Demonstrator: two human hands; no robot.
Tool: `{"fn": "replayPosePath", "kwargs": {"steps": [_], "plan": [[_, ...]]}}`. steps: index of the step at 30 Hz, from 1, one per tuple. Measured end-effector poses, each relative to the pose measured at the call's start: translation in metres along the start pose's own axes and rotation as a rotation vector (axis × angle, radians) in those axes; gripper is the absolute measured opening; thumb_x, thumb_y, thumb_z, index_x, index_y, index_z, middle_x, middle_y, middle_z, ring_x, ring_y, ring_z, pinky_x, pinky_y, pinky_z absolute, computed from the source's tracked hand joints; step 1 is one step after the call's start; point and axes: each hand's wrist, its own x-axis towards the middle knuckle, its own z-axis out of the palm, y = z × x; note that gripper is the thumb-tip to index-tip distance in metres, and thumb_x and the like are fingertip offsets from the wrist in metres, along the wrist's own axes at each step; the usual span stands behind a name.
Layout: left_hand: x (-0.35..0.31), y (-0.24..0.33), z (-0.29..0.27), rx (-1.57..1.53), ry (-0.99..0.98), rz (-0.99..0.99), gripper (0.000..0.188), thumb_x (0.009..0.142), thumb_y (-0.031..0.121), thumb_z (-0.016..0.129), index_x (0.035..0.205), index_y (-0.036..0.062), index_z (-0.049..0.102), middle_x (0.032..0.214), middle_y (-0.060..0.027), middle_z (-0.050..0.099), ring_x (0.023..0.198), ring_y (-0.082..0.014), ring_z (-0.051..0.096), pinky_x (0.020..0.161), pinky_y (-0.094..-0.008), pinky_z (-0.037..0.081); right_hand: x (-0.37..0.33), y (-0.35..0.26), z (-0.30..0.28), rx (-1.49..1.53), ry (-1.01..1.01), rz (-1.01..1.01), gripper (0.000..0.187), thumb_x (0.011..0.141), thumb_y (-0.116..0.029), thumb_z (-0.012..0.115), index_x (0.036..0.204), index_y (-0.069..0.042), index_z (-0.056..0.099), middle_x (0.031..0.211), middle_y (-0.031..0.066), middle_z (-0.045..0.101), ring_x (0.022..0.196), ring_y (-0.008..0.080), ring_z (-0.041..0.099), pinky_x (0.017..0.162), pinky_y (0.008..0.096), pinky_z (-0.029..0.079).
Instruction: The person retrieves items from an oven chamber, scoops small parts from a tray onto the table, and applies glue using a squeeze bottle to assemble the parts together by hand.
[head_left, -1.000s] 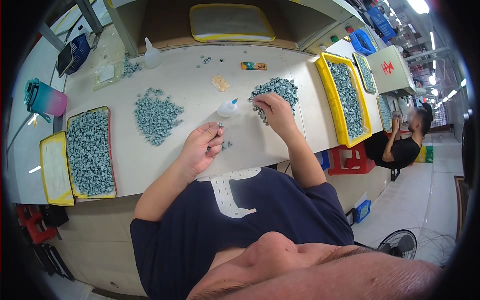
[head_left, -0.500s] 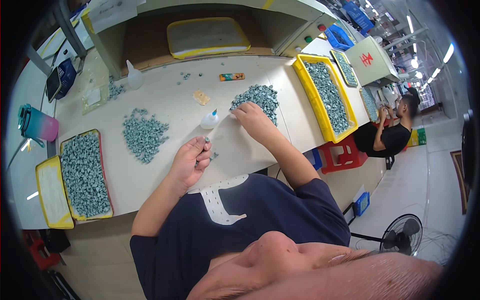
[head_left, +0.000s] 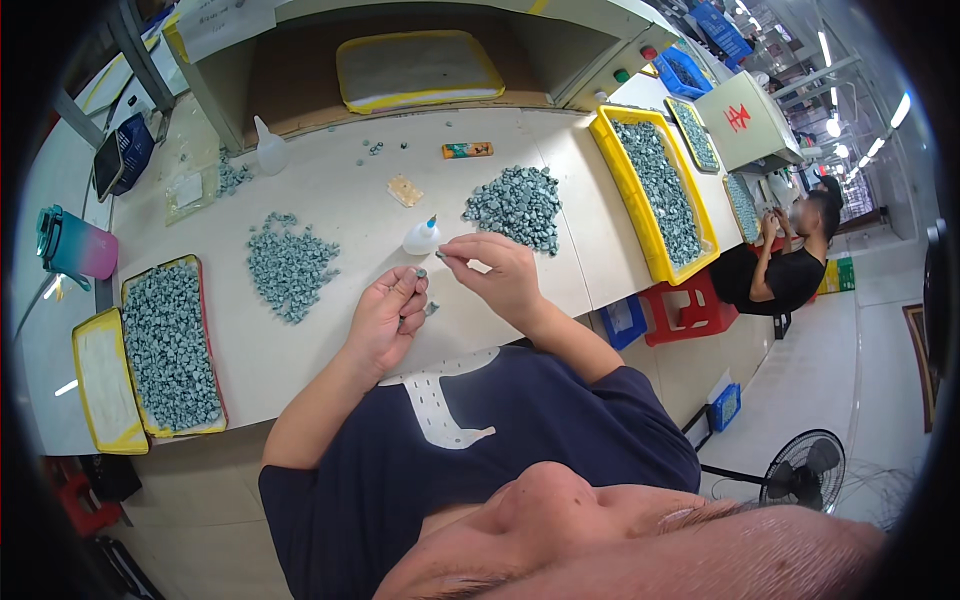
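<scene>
My left hand (head_left: 386, 320) is closed above the near part of the table, thumb and forefinger pinching a small grey-green piece (head_left: 421, 273) upright. Its other fingers curl in, with another dark bit showing by them. Close to it on the right, my right hand (head_left: 503, 282) pinches a second tiny dark piece (head_left: 440, 254) at the fingertips. The two pieces are apart. Just behind them stands a white squeeze bottle (head_left: 421, 239) with a blue tip. A heap of grey-green pieces (head_left: 514, 207) lies beyond my right hand; a looser heap (head_left: 290, 268) spreads to the left.
Far left are a filled tray (head_left: 172, 350), a yellow-edged tray (head_left: 108, 385) and a teal-pink bottle (head_left: 85, 245). A yellow bin (head_left: 655, 195) of pieces stands right. An orange-green tube (head_left: 467, 150) and a clear bottle (head_left: 269, 148) lie behind. A co-worker (head_left: 790, 260) sits far right.
My right hand has come away from the right heap, moving left and nearer with a tiny piece in its fingertips. My left hand stays nearly in place.
</scene>
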Motion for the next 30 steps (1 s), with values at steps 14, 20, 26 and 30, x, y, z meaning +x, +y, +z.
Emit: {"fn": "replayPosePath", "kwargs": {"steps": [14, 20, 26, 30], "plan": [[0.0, -0.008, 0.001, -0.03, 0.056, 0.181, 0.012, 0.096, 0.017, 0.058, 0.102, 0.0065, 0.057, 0.088, -0.0018, 0.057, 0.058, -0.0038, 0.037, 0.045, -0.0185, 0.027, -0.004, -0.006, 0.018, 0.019, 0.067, -0.066, 0.016, 0.072, 0.003, 0.073, 0.087, -0.002, 0.07, 0.084, 0.0079, 0.069, 0.071, 0.0172, 0.067, 0.06, 0.0263, 0.055], [0.0, -0.006, 0.003, -0.101, 0.059, 0.142, 0.012, 0.095, 0.015, 0.059, 0.103, 0.0058, 0.057, 0.089, -0.0019, 0.057, 0.058, -0.0038, 0.037, 0.046, -0.0187, 0.027, -0.008, -0.005, 0.024, -0.074, 0.122, -0.156, 0.018, 0.068, 0.007, 0.075, 0.082, -0.002, 0.069, 0.081, 0.0075, 0.069, 0.067, 0.0163, 0.066, 0.056, 0.0245, 0.054], [0.0, -0.007, 0.003, -0.091, 0.073, 0.147, 0.013, 0.095, 0.015, 0.059, 0.104, 0.0056, 0.057, 0.089, -0.0019, 0.057, 0.059, -0.0039, 0.036, 0.046, -0.0192, 0.027, -0.009, -0.002, 0.025, -0.064, 0.086, -0.248, 0.02, 0.07, 0.005, 0.074, 0.088, 0.0, 0.066, 0.084, 0.0095, 0.066, 0.069, 0.0209, 0.063, 0.058, 0.028, 0.053], [-0.001, -0.008, 0.003, -0.092, 0.08, 0.139, 0.014, 0.094, 0.016, 0.06, 0.103, 0.0059, 0.058, 0.087, -0.0014, 0.056, 0.059, -0.0039, 0.036, 0.046, -0.0195, 0.027, -0.009, -0.002, 0.026, -0.078, 0.067, -0.283, 0.02, 0.069, 0.004, 0.074, 0.087, 0.001, 0.066, 0.083, 0.0093, 0.065, 0.069, 0.022, 0.062, 0.058, 0.0301, 0.051]]}}
